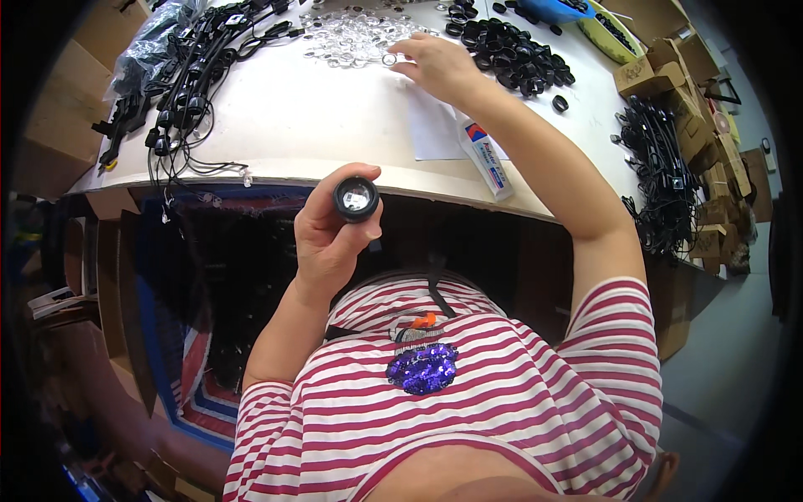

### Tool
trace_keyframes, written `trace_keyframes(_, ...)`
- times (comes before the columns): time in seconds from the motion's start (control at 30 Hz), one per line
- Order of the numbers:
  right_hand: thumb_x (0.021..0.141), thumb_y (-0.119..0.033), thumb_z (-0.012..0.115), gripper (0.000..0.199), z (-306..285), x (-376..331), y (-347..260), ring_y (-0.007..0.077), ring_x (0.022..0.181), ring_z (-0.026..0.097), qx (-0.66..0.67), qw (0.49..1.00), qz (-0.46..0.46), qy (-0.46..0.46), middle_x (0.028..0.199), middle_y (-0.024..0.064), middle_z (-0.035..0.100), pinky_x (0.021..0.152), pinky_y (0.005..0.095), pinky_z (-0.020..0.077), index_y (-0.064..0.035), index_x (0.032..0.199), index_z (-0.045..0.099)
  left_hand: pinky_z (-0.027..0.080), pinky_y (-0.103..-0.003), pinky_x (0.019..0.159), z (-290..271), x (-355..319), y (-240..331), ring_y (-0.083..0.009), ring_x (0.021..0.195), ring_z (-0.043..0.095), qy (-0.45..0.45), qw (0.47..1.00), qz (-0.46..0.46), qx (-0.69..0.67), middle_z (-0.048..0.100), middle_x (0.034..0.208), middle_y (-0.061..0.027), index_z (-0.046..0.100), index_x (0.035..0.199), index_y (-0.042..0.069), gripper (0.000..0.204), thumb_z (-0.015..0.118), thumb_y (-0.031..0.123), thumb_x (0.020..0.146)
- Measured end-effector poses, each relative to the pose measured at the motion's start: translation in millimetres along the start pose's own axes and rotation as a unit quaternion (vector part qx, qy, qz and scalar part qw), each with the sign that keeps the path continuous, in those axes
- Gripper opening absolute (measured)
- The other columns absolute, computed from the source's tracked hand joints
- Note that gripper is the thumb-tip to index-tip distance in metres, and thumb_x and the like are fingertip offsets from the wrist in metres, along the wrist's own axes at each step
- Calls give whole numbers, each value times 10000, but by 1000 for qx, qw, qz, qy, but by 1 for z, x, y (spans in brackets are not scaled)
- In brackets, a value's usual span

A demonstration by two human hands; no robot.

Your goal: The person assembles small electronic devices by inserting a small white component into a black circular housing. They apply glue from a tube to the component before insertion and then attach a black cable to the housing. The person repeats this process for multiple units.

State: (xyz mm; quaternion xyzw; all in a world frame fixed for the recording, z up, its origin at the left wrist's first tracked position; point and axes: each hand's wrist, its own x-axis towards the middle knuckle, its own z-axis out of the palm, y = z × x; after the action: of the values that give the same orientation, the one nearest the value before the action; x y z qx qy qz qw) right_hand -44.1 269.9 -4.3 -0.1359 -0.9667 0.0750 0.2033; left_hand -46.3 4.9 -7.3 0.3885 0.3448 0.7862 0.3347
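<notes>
My left hand (319, 234) is closed around a black round lamp housing (341, 201), in front of the table's near edge. Its open end faces up, and a pale, shiny part shows inside. Over the table, my right hand (439, 65) reaches to the near right side of a pile of clear round lenses (339, 38). Its thumb and fingers pinch one small clear lens (389, 59). Below my right forearm, a white and blue glue tube (486, 163) lies partly on a white paper sheet (431, 125).
Black rings (523, 54) lie heaped right of the lenses. Black cabled parts (188, 75) spread at the left; more cables (665, 184) hang at the right edge. A blue bowl (548, 12) and a green basin (604, 38) stand at the back right. Cardboard boxes (694, 109) flank the table.
</notes>
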Motion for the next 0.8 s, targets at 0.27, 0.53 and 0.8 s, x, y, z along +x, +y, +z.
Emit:
trace_keyframes(0.27,664,-86,580,82,41,34,14,263,825,601,-104,995,3,-13,854,118,600,702,361,494,-98,742,602,271,-211,459,-1,-6,-6,-80,545,358,122,992,-22,36,436,660,-9,395,1192,14,700,710,392,695)
trace_keyframes(0.53,732,-143,584,52,-69,-80,34,269,722,602,6,991,42,127,767,79,590,655,371,479,-101,740,553,218,-208,446,9,15,-32,-70,470,273,28,997,-25,62,309,559,21,310,1219,-10,800,577,568,734)
trace_keyframes(0.8,657,-81,545,19,-82,-204,77,226,657,594,-220,964,116,97,701,65,555,594,330,482,-97,667,549,190,-182,423,14,48,-55,-32,474,243,36,999,-36,19,291,580,49,330,1262,-3,624,548,401,839)
